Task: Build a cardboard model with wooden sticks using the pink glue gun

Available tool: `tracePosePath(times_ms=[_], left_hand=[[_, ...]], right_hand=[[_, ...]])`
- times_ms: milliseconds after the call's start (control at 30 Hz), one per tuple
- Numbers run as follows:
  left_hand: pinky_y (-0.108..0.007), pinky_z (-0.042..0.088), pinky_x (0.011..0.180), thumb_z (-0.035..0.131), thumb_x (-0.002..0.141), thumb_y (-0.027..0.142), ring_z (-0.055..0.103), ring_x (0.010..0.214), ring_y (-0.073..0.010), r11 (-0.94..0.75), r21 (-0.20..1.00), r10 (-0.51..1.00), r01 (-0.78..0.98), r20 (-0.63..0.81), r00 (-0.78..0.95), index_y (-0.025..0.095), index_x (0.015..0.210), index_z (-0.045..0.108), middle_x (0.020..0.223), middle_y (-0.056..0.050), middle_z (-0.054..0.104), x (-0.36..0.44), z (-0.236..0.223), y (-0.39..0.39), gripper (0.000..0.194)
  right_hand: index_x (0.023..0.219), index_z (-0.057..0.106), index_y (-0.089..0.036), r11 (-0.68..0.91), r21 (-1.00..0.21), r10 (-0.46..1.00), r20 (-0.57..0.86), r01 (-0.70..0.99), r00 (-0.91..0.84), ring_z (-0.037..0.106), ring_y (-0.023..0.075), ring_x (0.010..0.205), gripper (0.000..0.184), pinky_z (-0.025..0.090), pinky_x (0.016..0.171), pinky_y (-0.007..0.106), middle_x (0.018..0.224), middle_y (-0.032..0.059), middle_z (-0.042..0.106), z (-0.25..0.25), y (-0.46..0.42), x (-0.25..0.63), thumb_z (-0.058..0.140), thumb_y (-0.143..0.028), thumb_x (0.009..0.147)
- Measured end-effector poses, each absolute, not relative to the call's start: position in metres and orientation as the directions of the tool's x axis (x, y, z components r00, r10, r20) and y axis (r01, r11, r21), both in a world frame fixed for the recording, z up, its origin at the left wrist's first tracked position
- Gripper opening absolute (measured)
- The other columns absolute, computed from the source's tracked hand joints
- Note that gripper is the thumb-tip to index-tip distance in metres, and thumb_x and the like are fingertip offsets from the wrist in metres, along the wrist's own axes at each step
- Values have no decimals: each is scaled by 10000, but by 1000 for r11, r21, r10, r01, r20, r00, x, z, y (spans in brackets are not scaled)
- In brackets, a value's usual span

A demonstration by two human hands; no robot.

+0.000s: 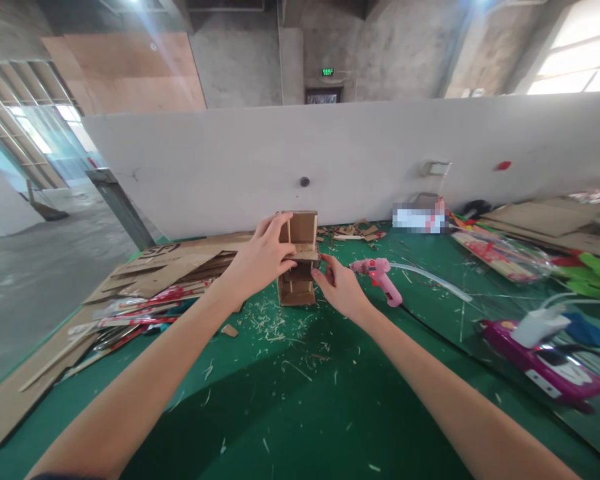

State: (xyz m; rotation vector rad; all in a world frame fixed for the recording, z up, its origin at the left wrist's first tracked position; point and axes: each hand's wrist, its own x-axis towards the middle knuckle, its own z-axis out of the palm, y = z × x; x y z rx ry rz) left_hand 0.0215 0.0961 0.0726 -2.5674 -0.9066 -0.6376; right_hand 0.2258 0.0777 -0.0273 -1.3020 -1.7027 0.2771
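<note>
A small cardboard box structure (304, 230) stands upright on the green table, with an upper and a lower compartment and thin wooden sticks along its edges. My left hand (266, 257) grips its left side, fingers over the upper part and thumb near the middle shelf. Against the right side, at about shelf height, my right hand (341, 285) pinches the edge between thumb and fingers. A pink hot glue gun (380, 277) lies just right of my right hand, a clear glue stick (433, 279) running out of its back.
Cardboard sheets (167, 267) and packaged sticks (130, 317) cover the left side. Shavings (275, 323) litter the middle, and cardboard scraps (360, 231) lie behind. At right is a purple power strip (545, 367) with cables. A white partition (230, 167) borders the table's back.
</note>
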Motion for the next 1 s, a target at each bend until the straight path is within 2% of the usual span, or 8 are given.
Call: tracePosePath(times_ms=[167,300,400,500,600,700,833,1000], left_hand=[[-526,468,1054,580,899,310,298,1405,-374,-728,-170,510,664,511,691,177,956,721,1521,-127,279,20,73,96,202],[-535,456,1064,584,902,310,292,1410,-374,-725,-176,509,665,512,691,180,957,720,1519,-127,272,19,72,98,196],[-535,439,1084,598,895,298,301,1405,-377,-727,-173,506,664,519,689,173,940,724,1512,-129,272,19,72,97,182],[-526,467,1062,591,895,297,312,1397,-384,-736,-158,502,658,526,687,168,913,724,1514,-122,264,19,72,97,187],[-521,474,1056,583,897,296,306,1399,-382,-744,-153,494,651,530,689,169,908,723,1515,-121,260,19,71,98,190],[-516,478,1049,585,896,302,302,1399,-378,-738,-158,497,656,529,687,169,920,719,1520,-121,256,19,70,99,191],[-506,478,1048,587,891,297,293,1401,-381,-737,-151,508,658,518,688,156,921,712,1529,-123,245,19,70,99,190],[-536,438,1084,593,885,277,319,1382,-389,-748,-152,489,646,533,691,154,918,717,1505,-129,266,19,70,99,177]], right_hand=[[1020,613,-180,438,-668,836,549,602,1,552,184,631,369,423,631,311,682,18,581,-22,71,232,321,-405,995],[769,586,-204,499,-516,746,664,696,-43,579,213,830,437,427,762,333,831,77,621,-5,62,240,281,-408,1006],[701,550,-204,442,-532,817,572,722,-79,558,181,687,446,410,670,306,696,40,583,11,54,241,304,-428,997],[710,574,-196,398,-668,909,378,628,-175,495,130,511,403,371,537,258,563,-17,531,11,51,233,360,-406,980],[873,635,-182,407,-718,913,316,565,-257,559,119,545,223,392,536,230,661,-7,635,-7,52,220,445,-281,938],[1030,624,-177,455,-671,890,357,586,-282,632,132,653,198,430,605,231,821,35,710,-27,53,209,464,-181,913],[998,636,-173,441,-544,888,378,714,-261,652,154,673,194,437,646,247,791,52,710,-34,51,206,454,-173,930],[959,650,-175,413,-484,895,371,772,-247,653,160,670,186,427,645,245,784,54,712,-31,53,207,468,-166,924]])
